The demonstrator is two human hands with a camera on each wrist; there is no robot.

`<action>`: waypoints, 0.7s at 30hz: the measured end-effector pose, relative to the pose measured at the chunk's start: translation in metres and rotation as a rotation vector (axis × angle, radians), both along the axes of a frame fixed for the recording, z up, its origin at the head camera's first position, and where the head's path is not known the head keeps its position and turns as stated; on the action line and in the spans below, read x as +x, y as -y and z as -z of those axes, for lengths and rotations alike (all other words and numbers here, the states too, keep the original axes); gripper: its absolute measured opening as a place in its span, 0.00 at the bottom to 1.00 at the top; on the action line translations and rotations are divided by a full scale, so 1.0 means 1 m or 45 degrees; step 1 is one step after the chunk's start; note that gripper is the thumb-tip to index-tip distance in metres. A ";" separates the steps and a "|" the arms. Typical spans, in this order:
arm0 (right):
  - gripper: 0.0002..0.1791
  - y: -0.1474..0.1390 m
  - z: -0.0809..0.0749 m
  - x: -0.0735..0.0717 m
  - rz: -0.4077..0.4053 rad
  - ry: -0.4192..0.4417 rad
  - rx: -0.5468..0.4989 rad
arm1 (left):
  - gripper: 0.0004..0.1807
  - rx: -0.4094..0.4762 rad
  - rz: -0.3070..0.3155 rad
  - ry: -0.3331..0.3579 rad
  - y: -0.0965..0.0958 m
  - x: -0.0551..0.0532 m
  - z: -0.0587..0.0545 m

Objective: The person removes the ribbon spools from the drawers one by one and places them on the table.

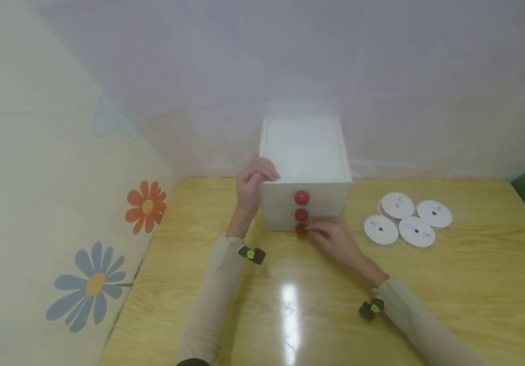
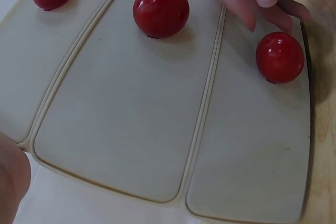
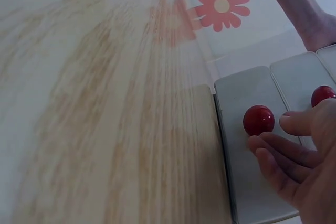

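A small white drawer cabinet has three drawers, each with a round red knob, one above another. All three drawer fronts sit closed in the left wrist view. My left hand rests against the cabinet's upper left side, with fingers over the top front edge. At the lowest knob is my right hand, thumb and fingers parted beside it. A small gap shows between those fingertips and the knob in the right wrist view. The middle knob and top knob are untouched.
Several white spools lie grouped on the wooden table, right of the cabinet. Behind the cabinet hangs a pale sheet. A wall with flower pictures borders the table's left side.
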State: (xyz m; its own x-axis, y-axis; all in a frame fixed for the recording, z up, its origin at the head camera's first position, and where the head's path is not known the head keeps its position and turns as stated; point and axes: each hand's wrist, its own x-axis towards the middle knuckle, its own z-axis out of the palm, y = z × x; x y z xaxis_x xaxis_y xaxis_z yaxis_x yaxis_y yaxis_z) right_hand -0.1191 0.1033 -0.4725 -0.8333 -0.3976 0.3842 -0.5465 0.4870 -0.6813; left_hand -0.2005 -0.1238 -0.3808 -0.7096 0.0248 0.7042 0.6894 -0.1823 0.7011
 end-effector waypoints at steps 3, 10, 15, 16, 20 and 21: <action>0.12 0.002 0.000 -0.002 -0.024 0.023 -0.006 | 0.11 -0.006 -0.016 0.002 0.000 0.000 0.000; 0.15 0.008 0.003 -0.007 -0.030 0.100 0.036 | 0.11 -0.014 -0.027 0.011 0.001 0.001 0.001; 0.14 0.013 0.005 -0.009 -0.028 0.137 0.030 | 0.11 -0.013 -0.035 0.014 0.000 0.002 0.001; 0.14 0.013 0.006 -0.009 -0.029 0.143 0.026 | 0.12 -0.012 -0.038 0.015 0.000 0.002 0.001; 0.14 0.014 0.006 -0.010 -0.033 0.156 0.016 | 0.12 -0.004 -0.044 0.018 0.000 0.002 0.000; 0.14 0.014 0.007 -0.011 -0.032 0.157 0.016 | 0.12 -0.004 -0.046 0.019 0.000 0.002 0.001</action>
State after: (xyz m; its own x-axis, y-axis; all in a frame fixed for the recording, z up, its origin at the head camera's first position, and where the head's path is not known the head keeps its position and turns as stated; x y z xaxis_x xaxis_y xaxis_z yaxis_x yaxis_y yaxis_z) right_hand -0.1297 0.0895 -0.4792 -0.8635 -0.4232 0.2743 -0.4711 0.4828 -0.7382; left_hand -0.1985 -0.1237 -0.3816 -0.7204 0.0011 0.6936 0.6851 -0.1553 0.7117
